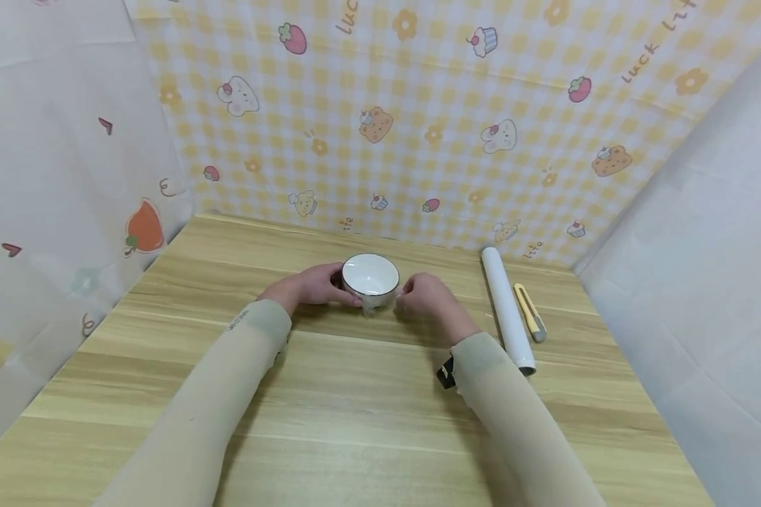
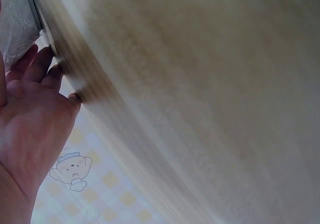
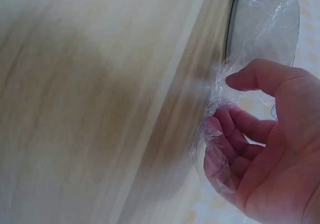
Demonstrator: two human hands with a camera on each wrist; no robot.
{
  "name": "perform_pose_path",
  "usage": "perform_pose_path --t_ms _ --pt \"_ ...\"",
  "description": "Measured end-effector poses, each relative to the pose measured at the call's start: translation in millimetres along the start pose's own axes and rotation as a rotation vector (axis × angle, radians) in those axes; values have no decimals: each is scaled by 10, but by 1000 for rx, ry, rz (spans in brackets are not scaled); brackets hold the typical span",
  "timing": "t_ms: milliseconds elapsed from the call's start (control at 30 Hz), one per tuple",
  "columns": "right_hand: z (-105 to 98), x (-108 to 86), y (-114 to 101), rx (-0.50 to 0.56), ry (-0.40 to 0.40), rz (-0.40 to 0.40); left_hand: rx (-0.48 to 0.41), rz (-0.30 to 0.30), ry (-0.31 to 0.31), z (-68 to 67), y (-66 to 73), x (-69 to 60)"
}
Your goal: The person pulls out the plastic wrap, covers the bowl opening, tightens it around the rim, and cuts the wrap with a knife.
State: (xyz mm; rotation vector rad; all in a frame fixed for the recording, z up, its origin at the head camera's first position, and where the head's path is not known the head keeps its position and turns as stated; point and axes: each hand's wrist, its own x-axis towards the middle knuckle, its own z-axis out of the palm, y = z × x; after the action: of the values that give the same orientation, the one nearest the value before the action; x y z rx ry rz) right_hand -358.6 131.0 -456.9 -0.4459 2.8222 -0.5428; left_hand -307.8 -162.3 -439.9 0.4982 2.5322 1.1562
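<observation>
A white bowl (image 1: 370, 273) with a dark rim stands upright on the wooden table near the back. Clear plastic wrap (image 3: 215, 99) clings to its side and hangs off it in crumpled folds. My left hand (image 1: 317, 284) grips the bowl's left side, thumb along the front; in the left wrist view the fingers of that hand (image 2: 37, 104) reach under the wrapped bowl (image 2: 14, 29). At the bowl's right side, the curled fingers of my right hand (image 1: 426, 296) hold a stretch of the wrap. Its thumb stands apart from the fingers in the right wrist view.
To the right lies a long white roll (image 1: 507, 310), with a yellow utility knife (image 1: 530, 313) beside it. A patterned cloth (image 1: 418, 105) hangs behind the table (image 1: 355, 415), and pale cloths hang at both sides.
</observation>
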Motion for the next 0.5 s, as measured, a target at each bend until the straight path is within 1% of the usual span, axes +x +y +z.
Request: perform_pose_path --t_ms 67,133,200,300,400,467,500 --pt "0 -7 4 -36 21 -46 6 -10 2 -3 -8 6" --pt "-39 -107 -90 -35 34 -67 10 -16 -2 -4 -12 7" --pt "-86 -232 -237 -23 36 -64 8 -24 -7 1 -16 15" --pt "-57 -267 -275 -32 73 -104 5 -29 -12 8 -23 24" --pt "-15 -222 -261 -68 115 -146 2 -28 -7 9 -35 35" --pt "49 -108 -166 -102 146 -195 5 -21 -5 7 -39 40" --pt "69 -59 -137 -97 136 -206 4 -18 -6 4 -38 42"
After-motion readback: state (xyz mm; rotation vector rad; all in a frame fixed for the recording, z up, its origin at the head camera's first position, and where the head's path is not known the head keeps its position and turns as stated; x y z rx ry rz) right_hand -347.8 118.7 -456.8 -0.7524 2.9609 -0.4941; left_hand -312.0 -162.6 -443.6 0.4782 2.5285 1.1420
